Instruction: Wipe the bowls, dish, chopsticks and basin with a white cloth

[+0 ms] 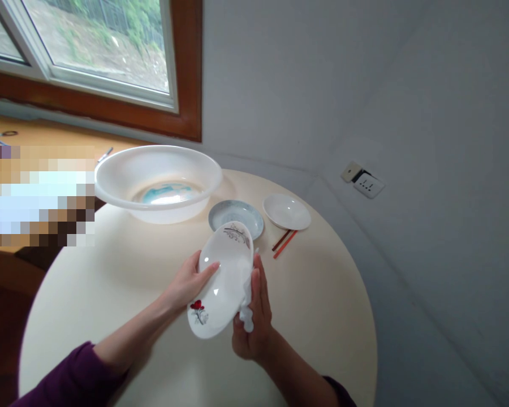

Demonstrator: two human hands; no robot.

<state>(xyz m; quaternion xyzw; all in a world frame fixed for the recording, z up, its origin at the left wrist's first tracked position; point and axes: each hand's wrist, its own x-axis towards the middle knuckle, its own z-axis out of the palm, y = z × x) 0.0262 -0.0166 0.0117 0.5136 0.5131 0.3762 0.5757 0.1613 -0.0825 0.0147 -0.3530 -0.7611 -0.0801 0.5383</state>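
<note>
My left hand (190, 281) grips the left rim of a white oval plate (223, 282) with a red flower and a grey print, held tilted above the round cream table (123, 282). Under the plate's right side, my right hand (254, 316) presses a white cloth (246, 316) against the back of the plate. Both hands are closed on what they hold.
A large translucent white basin (156, 181) with a little bluish water stands at the table's far side. Beside it lie a grey-blue dish (236, 217), a white bowl (287, 212) and red-brown chopsticks (284, 242). A wall socket (362, 180) is on the right wall.
</note>
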